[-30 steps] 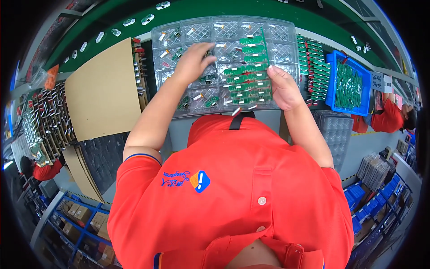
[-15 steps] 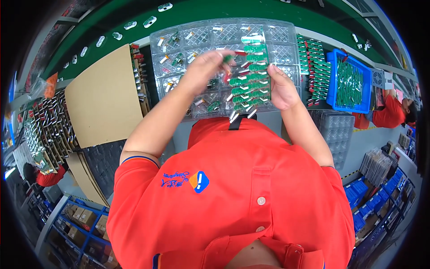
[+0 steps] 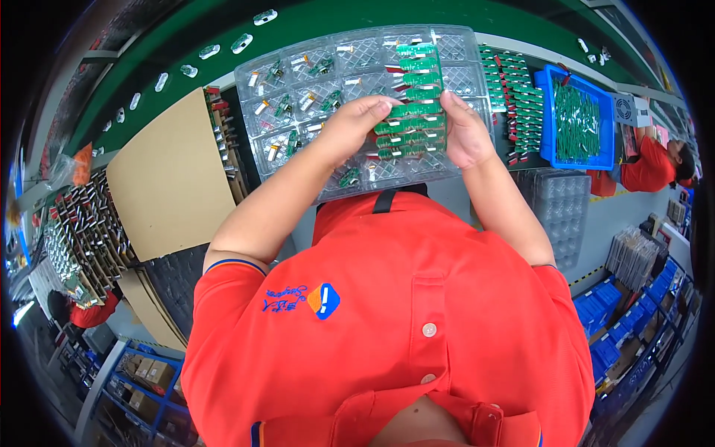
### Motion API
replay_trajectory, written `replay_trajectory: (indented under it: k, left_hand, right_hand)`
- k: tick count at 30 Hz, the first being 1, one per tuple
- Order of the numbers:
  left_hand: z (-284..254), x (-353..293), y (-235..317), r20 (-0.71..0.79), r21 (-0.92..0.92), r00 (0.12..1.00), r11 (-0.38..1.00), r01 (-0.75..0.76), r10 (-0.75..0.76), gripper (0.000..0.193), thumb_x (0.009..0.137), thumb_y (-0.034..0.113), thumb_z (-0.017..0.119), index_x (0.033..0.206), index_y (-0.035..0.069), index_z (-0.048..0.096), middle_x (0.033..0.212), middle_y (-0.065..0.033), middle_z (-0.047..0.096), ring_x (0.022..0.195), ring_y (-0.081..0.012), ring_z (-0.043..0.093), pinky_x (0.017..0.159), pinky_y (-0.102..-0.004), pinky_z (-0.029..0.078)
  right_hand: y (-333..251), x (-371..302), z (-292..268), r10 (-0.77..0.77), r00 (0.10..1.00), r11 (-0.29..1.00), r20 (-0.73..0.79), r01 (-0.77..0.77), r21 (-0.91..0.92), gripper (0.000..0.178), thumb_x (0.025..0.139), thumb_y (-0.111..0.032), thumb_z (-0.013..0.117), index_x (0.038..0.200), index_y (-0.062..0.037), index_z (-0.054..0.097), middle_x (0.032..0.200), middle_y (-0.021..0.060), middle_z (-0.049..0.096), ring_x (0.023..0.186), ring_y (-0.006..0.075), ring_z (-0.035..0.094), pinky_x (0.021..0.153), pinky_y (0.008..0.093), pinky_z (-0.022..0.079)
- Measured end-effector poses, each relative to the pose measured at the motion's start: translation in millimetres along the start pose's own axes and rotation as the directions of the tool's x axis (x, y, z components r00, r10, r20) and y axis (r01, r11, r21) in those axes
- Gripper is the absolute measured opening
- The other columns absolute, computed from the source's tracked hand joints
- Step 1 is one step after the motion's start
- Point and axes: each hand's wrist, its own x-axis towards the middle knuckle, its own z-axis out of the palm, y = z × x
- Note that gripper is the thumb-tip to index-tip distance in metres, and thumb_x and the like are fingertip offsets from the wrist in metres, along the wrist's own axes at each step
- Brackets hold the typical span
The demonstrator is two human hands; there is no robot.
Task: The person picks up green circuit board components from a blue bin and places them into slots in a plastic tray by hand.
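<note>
A strip panel of green circuit boards [image 3: 411, 125] is held upright-lengthwise over a clear plastic compartment tray [image 3: 339, 83]. White connectors and red wires or tabs show along its left side. My left hand [image 3: 354, 128] is closed on the panel's left side, thumb and fingers at one of the boards. On the opposite side my right hand [image 3: 468, 132] grips the panel's long edge rail, thumb on top. Small green boards and white-and-orange parts lie in several of the tray's compartments; the panel hides some of them.
Right of the tray lie stacked board panels [image 3: 521, 112] and a blue bin [image 3: 547, 123] full of green boards. A cardboard sheet [image 3: 167, 171] stands left, with more panels [image 3: 82, 231] beyond. Several small white-edged pieces [image 3: 241, 43] rest on the green belt [image 3: 328, 16]. Other people work at both sides.
My left hand, blurred and left of the panel with a small green-and-red piece, has come down onto the panel's left side. The panel's lower boards now look flatter, and the tray sits slightly further left.
</note>
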Motion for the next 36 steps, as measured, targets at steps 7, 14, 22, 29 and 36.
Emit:
replay_trajectory:
  k: [7,14,22,29,36]
  left_hand:
    - [-39.8,48.7,19.1,-0.088,0.137,0.972,0.969,-0.205,0.218,0.033,0.088,0.025,0.045,0.115,0.005,0.049,0.107,-0.0095,0.056,0.096,-0.0166,0.054,0.082,-0.0313,0.043]
    - [-15.8,59.7,11.8,0.084,0.925,0.846,0.275,-0.264,0.527,0.025,0.086,0.023,0.044,0.098,0.007,0.059,0.106,-0.0109,0.057,0.098,-0.0272,0.053,0.085,-0.0351,0.041]
    - [50.1,21.5,-11.9,0.056,0.213,0.996,0.974,-0.083,0.072,0.036,0.090,0.030,0.040,0.107,0.001,0.052,0.100,-0.0105,0.057,0.099,-0.0190,0.052,0.084,-0.0311,0.041]
    - [15.6,27.8,-15.5,-0.067,-0.157,0.994,0.983,-0.098,0.088,0.037,0.089,0.029,0.042,0.111,0.000,0.048,0.102,-0.0143,0.056,0.092,-0.0233,0.057,0.083,-0.0353,0.043]
    - [-21.3,42.2,-30.3,0.313,0.949,0.755,-0.160,-0.271,0.577,0.027,0.081,0.015,0.050,0.105,0.002,0.054,0.106,-0.0135,0.056,0.100,-0.0315,0.050,0.090,-0.0396,0.038]
  right_hand:
    - [-8.4,-12.4,-24.0,0.003,0.999,0.993,0.033,-0.007,0.114,0.034,0.090,-0.029,0.040,0.114,-0.0052,0.046,0.108,0.0082,0.055,0.099,0.0221,0.053,0.085,0.0377,0.043]
    - [-20.1,-28.7,-31.7,-0.079,0.994,0.996,-0.079,0.081,0.029,0.032,0.087,-0.023,0.047,0.113,-0.0047,0.047,0.108,0.0078,0.055,0.098,0.0194,0.053,0.084,0.0348,0.043]
    - [-18.2,-22.6,-42.6,-0.108,0.989,0.994,-0.103,0.111,0.022,0.026,0.089,-0.023,0.045,0.102,-0.0023,0.053,0.094,0.0086,0.060,0.085,0.0164,0.058,0.075,0.0300,0.047]
    - [-13.9,-28.7,-47.1,-0.029,0.999,0.982,-0.030,0.034,0.186,0.029,0.089,-0.024,0.043,0.107,-0.0023,0.050,0.100,0.0092,0.059,0.088,0.0191,0.058,0.077,0.0343,0.048]
    - [-13.2,-40.7,-47.3,-0.092,0.995,0.990,-0.047,0.097,0.101,0.028,0.089,-0.023,0.044,0.107,-0.0024,0.051,0.100,0.0084,0.059,0.088,0.0179,0.058,0.078,0.0325,0.048]
